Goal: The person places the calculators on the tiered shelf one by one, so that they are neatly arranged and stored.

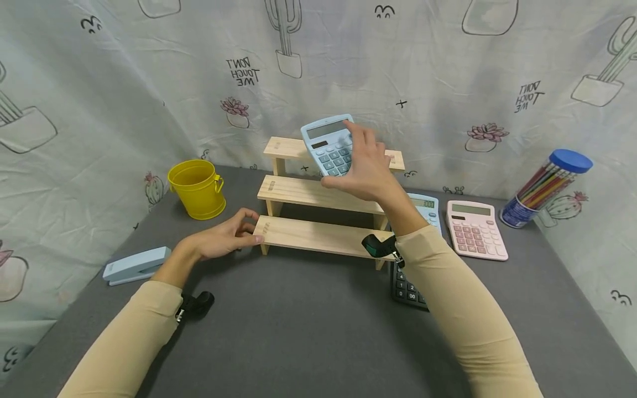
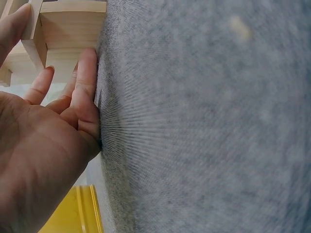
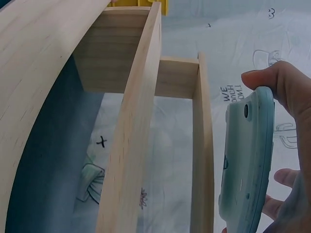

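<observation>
A light blue calculator [image 1: 324, 145] tilts above the top tier of a three-tier wooden shelf [image 1: 318, 235], its keys facing me. My right hand [image 1: 365, 172] grips it by its right side, thumb at the lower edge and fingertips near the display. In the right wrist view the calculator's back [image 3: 243, 155] shows, apart from the tiers. At the shelf's lowest tier, my left hand [image 1: 221, 237] holds the left end between thumb and fingers. The left wrist view shows that hand's lower fingers [image 2: 86, 80] close along the grey tabletop.
A yellow bucket [image 1: 199, 193] stands back left, with a light blue stapler [image 1: 136, 265] nearer me. Right of the shelf lie another blue calculator [image 1: 429, 207], a black calculator [image 1: 409, 290] and a pink calculator [image 1: 476, 232]. A blue-lidded tub of pencils [image 1: 542, 188] is at far right.
</observation>
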### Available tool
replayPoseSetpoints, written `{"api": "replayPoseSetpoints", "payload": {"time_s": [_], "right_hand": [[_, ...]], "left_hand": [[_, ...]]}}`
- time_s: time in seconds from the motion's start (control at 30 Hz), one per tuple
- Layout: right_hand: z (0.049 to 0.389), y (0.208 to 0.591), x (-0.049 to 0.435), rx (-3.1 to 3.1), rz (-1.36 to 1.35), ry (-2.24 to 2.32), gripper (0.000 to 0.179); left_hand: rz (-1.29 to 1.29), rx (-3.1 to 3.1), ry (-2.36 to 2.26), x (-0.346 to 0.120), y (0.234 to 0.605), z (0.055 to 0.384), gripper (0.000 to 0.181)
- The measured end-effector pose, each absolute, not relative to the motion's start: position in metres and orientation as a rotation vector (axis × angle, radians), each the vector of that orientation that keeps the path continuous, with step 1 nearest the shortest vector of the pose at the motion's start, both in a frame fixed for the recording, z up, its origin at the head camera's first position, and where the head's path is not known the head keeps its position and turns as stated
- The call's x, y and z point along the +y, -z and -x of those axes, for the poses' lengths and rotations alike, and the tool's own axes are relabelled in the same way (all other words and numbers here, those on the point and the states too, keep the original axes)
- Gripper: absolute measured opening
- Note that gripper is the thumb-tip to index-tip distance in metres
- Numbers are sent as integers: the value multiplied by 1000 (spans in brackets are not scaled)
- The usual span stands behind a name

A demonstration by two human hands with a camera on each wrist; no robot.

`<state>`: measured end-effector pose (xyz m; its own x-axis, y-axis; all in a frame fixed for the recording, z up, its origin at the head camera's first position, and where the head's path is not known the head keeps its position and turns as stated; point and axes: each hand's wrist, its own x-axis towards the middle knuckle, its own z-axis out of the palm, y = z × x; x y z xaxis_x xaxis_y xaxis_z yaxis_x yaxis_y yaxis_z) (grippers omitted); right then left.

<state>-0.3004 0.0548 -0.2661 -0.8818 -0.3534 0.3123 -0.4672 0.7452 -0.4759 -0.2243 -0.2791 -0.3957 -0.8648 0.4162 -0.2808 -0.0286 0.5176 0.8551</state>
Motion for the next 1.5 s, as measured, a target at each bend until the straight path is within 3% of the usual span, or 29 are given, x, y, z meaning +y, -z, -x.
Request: {"api": "replayPoseSetpoints", "payload": {"time_s": [0.5,1.1,1.23,1.5], "right_hand": [[310,268,25,-2781,-639,-858,112],[321,272,-8,-2819,-442,-743,81],[321,272,-6,-2831,-397,-725,82],[319,257,2,-3017,-711,-614,85]], "left_hand": [[-339,2291,-1318,-279,397,224,61],[-333,2278,-1315,-275,397,227,63],[-361,2262,-1329,-271,398,230,66],[-351,2301,-1302,-277,400,227,68]]}}
